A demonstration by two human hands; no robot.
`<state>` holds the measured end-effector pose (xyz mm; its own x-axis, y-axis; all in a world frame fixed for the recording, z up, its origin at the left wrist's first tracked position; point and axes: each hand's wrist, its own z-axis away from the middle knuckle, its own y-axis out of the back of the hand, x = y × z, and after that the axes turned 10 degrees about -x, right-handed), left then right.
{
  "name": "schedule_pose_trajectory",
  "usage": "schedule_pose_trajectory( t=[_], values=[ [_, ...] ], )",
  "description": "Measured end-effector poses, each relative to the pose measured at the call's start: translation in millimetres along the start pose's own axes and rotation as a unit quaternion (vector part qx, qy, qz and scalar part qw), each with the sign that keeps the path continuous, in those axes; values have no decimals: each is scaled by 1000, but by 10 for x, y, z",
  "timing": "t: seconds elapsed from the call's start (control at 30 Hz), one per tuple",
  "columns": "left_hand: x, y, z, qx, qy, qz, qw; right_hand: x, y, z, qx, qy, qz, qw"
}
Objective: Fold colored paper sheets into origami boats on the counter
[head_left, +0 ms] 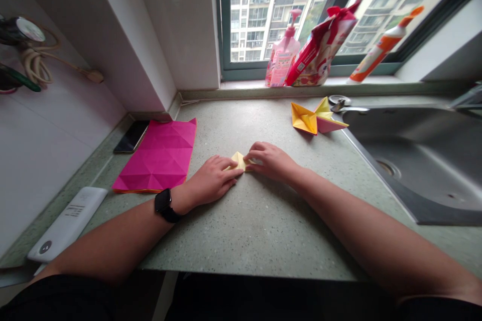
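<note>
A small pale yellow piece of folded paper [238,159] lies on the counter between my two hands, partly hidden under the fingers. My left hand [214,178], with a black watch on its wrist, holds the paper's left and lower side, thumb and fingers pressed on it. My right hand [271,161] has its fingers bent and pinched at the paper's right side. Left of my hands lies a stack of creased magenta paper sheets [160,153] with orange edges beneath. Beyond my right hand sit folded yellow and pink paper pieces [304,119].
A steel sink [414,160] is set into the counter [241,241] at the right. A phone [131,136] and a white power strip [70,223] lie at the left. On the windowsill stand a pink pump bottle [281,57], a red bag [324,50] and an orange-white bottle [380,52].
</note>
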<state>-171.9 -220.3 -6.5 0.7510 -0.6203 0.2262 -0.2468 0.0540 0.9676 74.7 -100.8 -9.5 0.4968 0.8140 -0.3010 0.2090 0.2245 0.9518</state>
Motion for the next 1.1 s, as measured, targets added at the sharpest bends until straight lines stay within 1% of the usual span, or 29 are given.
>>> schedule_pose_trajectory(
  t=[0.23,0.33,0.47,0.53,0.63,0.73,0.83,0.97,1.1],
  values=[
    [22,39,-13,-15,13,18,1000,-104,-34,1,-5,-37,17,999],
    [35,51,-18,-16,19,22,999,-94,-26,-5,-8,-50,-16,999],
    [51,61,-16,-17,26,24,999,-42,-2,-15,-13,-49,-76,996],
    [55,61,-13,-17,25,25,999,-27,-2,-13,-11,-59,-71,996],
    [55,58,-12,-13,22,24,999,-2,-18,-3,-8,-76,-30,997],
    [57,56,-11,-14,24,22,999,66,-16,11,-15,-98,3,995],
    [61,58,-8,-19,29,20,999,169,42,24,-36,-118,19,992],
    [67,61,-3,-15,34,18,999,290,150,56,-93,-112,12,989],
    [70,63,-2,-16,35,22,999,379,211,111,-103,-110,-13,989]
  ],
)
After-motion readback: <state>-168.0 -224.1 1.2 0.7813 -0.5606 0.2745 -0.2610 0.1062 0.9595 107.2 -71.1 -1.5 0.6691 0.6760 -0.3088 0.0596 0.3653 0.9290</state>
